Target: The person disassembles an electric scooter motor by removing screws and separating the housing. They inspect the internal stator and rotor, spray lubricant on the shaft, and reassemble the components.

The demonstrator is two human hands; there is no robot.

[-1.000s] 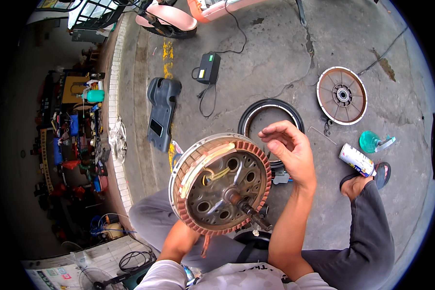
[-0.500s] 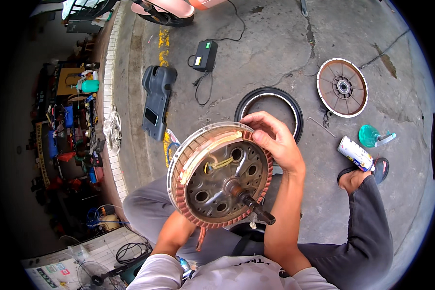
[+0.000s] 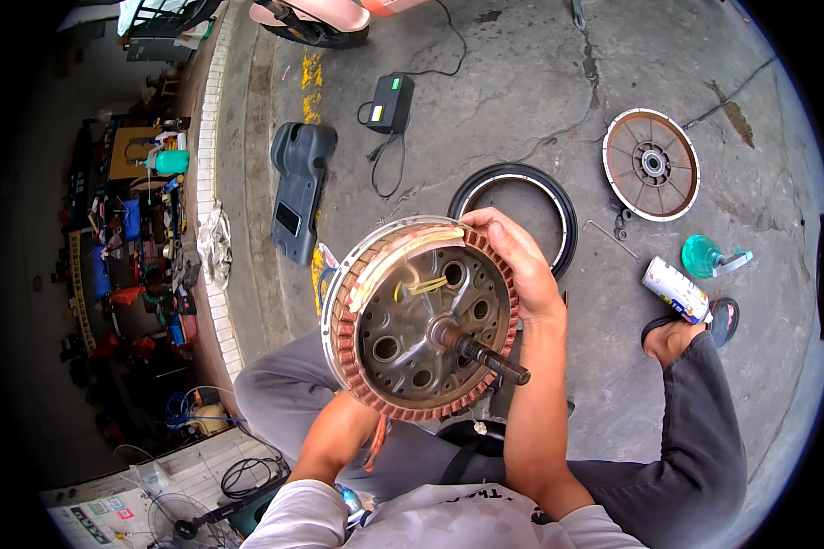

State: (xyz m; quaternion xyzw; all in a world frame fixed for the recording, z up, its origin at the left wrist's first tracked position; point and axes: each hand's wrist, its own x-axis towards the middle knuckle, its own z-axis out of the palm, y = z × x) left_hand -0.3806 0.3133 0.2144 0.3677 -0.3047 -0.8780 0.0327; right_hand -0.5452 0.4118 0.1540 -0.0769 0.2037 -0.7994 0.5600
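Stator (image 3: 421,318) tilted above the lap (image 3: 407,462). Right hand (image 3: 527,273) grips its rim; left hidden behind, I cannot tell its hold. I judge this steadying or turning; next calls for even support.

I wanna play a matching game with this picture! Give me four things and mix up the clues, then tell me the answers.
Things:
1. motor core
2. spray bottle
3. charger box
4. round metal cover

Clues:
A. brown, with spoke-like ribs
B. held at its edge by the right hand
C. black
D. green

Right pairs: 1-B, 2-D, 3-C, 4-A
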